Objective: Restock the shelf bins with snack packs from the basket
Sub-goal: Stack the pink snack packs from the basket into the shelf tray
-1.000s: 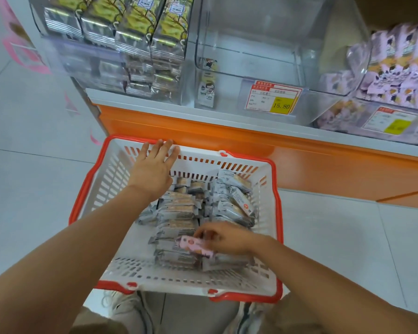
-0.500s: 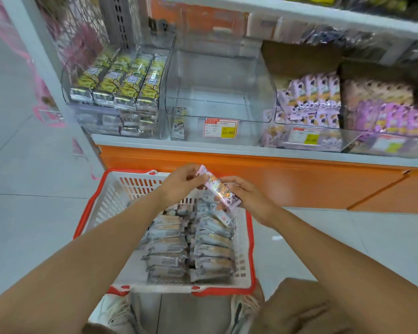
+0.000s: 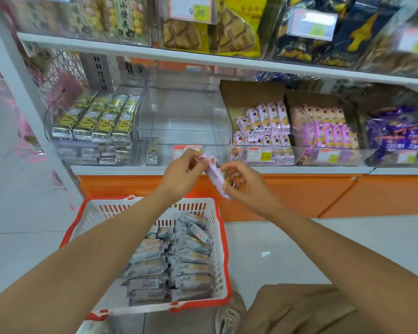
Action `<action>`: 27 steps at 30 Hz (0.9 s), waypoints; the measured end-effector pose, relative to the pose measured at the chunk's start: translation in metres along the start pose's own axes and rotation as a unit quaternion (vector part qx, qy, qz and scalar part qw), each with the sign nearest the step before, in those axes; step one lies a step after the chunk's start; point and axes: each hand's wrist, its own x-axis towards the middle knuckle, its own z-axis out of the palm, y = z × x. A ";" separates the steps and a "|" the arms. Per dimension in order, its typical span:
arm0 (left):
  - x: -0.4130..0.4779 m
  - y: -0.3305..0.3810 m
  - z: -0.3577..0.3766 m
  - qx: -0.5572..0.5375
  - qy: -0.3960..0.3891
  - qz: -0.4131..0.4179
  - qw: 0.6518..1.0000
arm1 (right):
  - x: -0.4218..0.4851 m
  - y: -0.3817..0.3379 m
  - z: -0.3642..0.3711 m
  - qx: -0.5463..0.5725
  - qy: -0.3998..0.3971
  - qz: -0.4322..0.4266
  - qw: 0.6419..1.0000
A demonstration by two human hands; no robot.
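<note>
Head view: both hands pinch one pink foil snack pack (image 3: 216, 175) in front of the clear plastic shelf bin (image 3: 184, 116), left hand (image 3: 182, 173) on its top end, right hand (image 3: 245, 183) lower down. Below them, the red-rimmed white plastic basket (image 3: 89, 220) sits on the floor, full of grey wrapped snack packs (image 3: 171, 263).

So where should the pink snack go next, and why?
Probably up and a little right, into the bin of matching pink packs. Both hands, left hand and right hand, hold the pink pack below the nearly empty clear bin, which seems meant for a different snack.
</note>
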 end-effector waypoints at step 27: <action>0.086 -0.053 0.016 0.462 -0.026 0.288 0.838 | 0.201 0.103 -0.041 -0.294 0.155 0.095 0.938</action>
